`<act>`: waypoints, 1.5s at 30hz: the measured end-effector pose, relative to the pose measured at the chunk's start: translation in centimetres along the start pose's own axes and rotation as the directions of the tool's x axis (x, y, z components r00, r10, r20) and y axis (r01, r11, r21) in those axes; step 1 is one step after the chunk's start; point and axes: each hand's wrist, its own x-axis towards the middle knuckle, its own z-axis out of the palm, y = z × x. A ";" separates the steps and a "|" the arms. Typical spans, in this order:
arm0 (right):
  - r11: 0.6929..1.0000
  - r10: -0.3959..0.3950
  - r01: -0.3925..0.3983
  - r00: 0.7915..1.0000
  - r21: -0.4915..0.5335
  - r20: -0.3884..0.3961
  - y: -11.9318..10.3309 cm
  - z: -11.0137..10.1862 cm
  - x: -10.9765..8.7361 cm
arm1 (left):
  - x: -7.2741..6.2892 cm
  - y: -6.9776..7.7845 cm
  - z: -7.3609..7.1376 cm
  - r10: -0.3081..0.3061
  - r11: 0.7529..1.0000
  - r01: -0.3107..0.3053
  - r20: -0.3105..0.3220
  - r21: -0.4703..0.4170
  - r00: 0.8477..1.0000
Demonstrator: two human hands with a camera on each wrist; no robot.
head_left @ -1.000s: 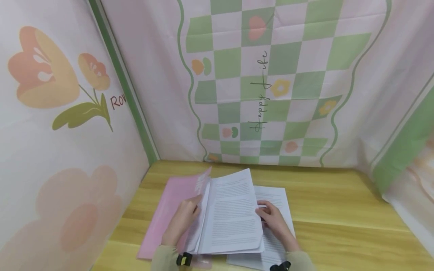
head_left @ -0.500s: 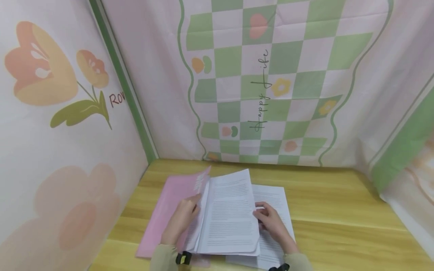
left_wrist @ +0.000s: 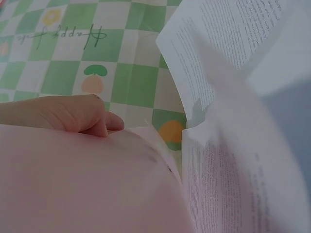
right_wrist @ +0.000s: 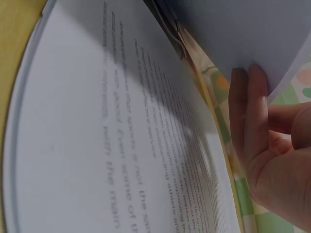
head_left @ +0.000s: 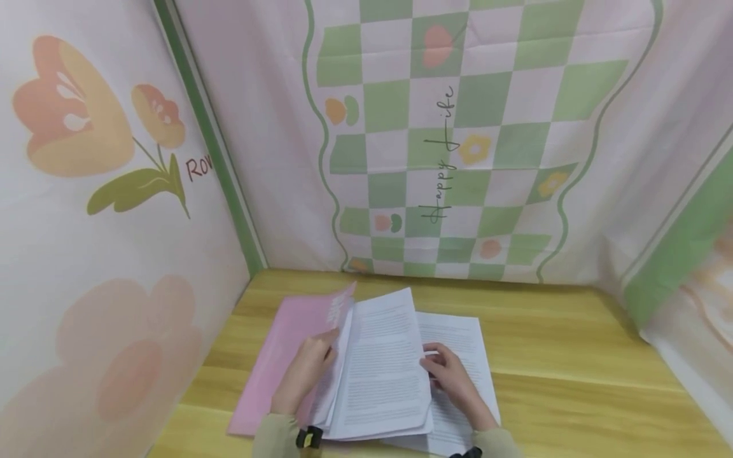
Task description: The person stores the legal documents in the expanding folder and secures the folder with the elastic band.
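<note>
Head view, lower centre — the left hand (head_left: 308, 366) grips the folder (head_left: 268, 356); the right hand (head_left: 451, 375) pinches the pages (head_left: 380, 356) above a sheet (head_left: 460, 331). Step, apparently: sorting pages at the open folder — next calling for a steady pinch.

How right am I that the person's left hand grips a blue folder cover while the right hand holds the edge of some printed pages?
Not quite: the folder cover is pink, not blue, as the head view shows. The left hand does grip it, and the right hand does hold the edge of some printed pages.
</note>
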 end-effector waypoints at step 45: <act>0.994 -0.099 0.082 0.949 0.070 0.298 -0.6 -0.1 -0.9 | -0.1 0.1 -0.3 -0.008 0.999 0.009 0.021 -0.033 1.000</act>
